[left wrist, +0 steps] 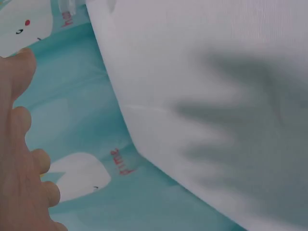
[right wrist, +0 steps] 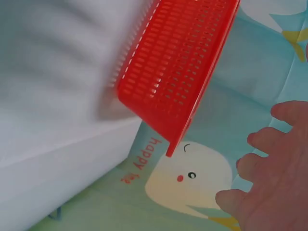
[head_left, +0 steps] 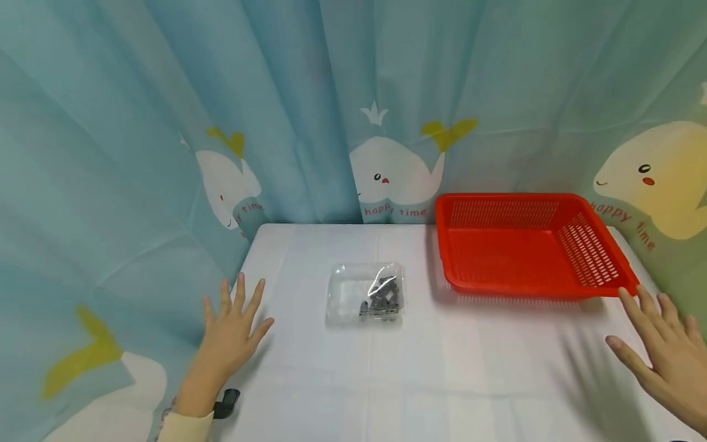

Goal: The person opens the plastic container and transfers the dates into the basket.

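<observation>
My left hand (head_left: 229, 341) hovers over the left edge of the table, fingers spread and holding nothing. In the left wrist view the same hand (left wrist: 21, 144) shows at the left side, its shadow falling on the white cloth. My right hand (head_left: 668, 350) is at the right, fingers spread, near the front right corner of a red plastic basket (head_left: 513, 293); whether they touch cannot be told from the head view. The right wrist view shows that hand (right wrist: 276, 168) apart from the basket (right wrist: 159, 72). A clear plastic box (head_left: 345, 301) with small dark pieces (head_left: 385, 296) sits mid-table.
A white cloth (head_left: 331, 393) covers the table. Behind and beside it hangs a blue-green curtain (head_left: 298, 110) with whale prints. The basket stands at the back right, reaching the table's right edge. A black strap (head_left: 226, 404) is at my left wrist.
</observation>
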### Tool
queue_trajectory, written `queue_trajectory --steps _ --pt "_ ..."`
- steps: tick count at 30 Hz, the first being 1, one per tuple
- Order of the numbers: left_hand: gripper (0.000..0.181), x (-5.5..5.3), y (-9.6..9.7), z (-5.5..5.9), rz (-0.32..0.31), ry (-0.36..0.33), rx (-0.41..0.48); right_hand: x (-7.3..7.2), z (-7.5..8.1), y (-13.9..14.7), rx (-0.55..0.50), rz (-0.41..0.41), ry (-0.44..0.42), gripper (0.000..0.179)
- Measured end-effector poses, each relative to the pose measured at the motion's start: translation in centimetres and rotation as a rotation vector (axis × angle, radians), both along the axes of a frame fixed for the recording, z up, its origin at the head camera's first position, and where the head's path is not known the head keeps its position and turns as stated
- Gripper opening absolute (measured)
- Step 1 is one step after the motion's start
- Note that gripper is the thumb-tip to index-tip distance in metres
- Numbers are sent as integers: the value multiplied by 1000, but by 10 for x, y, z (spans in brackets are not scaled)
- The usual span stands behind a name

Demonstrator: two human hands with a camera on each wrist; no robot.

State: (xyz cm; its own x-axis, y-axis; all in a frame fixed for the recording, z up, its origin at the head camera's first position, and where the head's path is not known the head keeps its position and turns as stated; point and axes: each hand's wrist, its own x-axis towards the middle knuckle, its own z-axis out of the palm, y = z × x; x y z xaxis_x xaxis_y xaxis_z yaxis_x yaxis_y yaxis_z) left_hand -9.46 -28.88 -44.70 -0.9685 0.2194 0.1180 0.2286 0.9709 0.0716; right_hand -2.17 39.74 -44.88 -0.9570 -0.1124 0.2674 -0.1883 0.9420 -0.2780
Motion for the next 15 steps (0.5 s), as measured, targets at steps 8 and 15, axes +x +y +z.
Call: queue_trajectory --steps 8,15 --pt "76 3 19 -3 5 -16 59 -5 7 -11 -22 33 40 80" --pt "70 16 35 -11 9 24 245 -4 10 -26 -76 105 193 66"
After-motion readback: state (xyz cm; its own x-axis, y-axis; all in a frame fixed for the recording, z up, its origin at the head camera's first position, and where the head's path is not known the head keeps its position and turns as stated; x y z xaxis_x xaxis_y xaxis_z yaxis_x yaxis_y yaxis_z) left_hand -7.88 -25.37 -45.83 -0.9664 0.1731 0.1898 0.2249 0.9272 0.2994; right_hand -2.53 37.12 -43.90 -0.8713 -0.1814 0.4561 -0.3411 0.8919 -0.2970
